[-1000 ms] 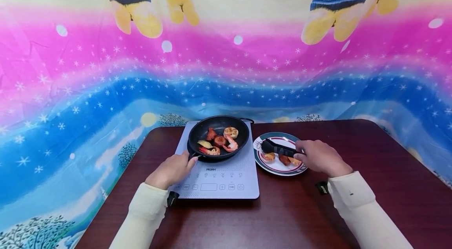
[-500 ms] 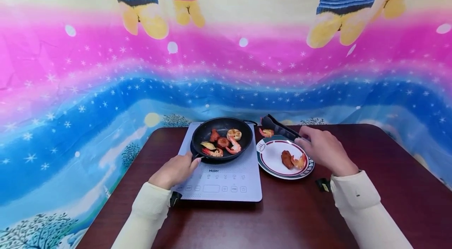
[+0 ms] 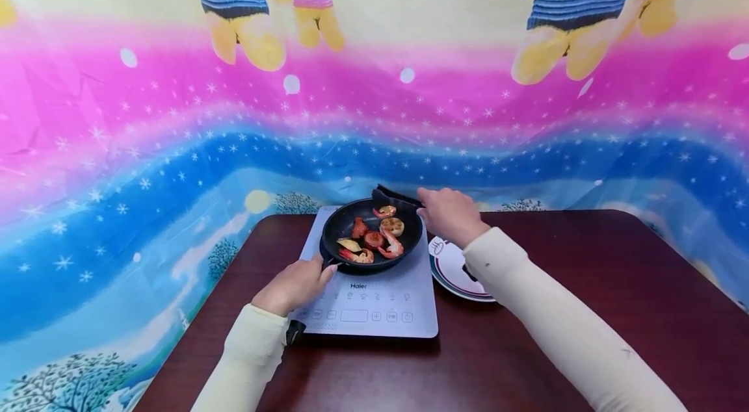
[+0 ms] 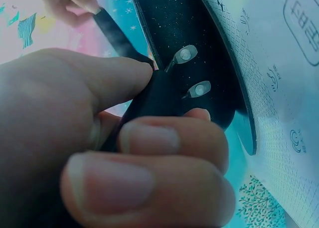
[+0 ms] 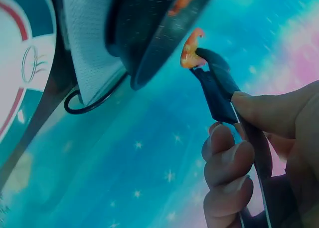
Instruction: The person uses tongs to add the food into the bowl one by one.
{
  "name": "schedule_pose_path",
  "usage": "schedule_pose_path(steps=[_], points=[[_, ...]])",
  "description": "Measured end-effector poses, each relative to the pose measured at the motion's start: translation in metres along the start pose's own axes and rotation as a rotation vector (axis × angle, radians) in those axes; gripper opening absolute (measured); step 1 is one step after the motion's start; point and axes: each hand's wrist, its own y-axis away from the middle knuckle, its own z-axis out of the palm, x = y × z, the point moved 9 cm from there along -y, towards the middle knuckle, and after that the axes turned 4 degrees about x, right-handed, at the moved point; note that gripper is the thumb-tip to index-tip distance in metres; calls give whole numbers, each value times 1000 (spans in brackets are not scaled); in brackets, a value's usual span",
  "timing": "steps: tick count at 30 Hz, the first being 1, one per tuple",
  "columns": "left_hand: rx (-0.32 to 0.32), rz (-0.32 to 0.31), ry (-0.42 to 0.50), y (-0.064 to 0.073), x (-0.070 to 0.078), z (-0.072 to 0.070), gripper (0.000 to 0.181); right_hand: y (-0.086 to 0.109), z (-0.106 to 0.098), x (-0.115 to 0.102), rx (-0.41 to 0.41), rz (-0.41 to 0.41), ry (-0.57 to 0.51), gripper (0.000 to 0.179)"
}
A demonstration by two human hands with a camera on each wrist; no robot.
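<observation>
My left hand (image 3: 295, 285) grips the black handle (image 4: 154, 101) of a frying pan (image 3: 332, 220); in the left wrist view the fingers curl round it. The pan sits on a white induction cooker (image 3: 389, 295). Black tongs (image 3: 400, 197) are held in my right hand (image 3: 453, 212), above the pan's far right rim. Their tips pinch a shrimp (image 5: 191, 51), clearly seen in the right wrist view. In the pan lie a grilled garlic half (image 3: 392, 226), a round sausage-like slice (image 3: 374, 240), another shrimp (image 3: 393, 248), a yellow piece (image 3: 350, 245) and other food.
A white plate (image 3: 447, 262) with a green and red rim stands right of the cooker, partly hidden by my right forearm. Both rest on a dark red-brown table (image 3: 585, 282). A patterned cloth (image 3: 374, 106) hangs behind the table.
My right hand has lifted a shrimp off the plate with the tongs and carried it left over the pan. The left hand keeps its hold on the handle.
</observation>
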Motion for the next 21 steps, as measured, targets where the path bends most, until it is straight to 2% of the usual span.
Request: schedule_pose_path(steps=[6,12,16,21], points=[[9,12,-9,1,0,-2,55,-16,13,-30,-3,-86,164,13],[19,12,-13,2,0,-1,55,-16,27,-51,-3,-147,259,12],[26,13,-16,1,0,-1,54,-15,35,-55,-37,-139,267,12],[38,13,-23,1,-1,-2,53,-15,39,-53,-84,-97,170,7]])
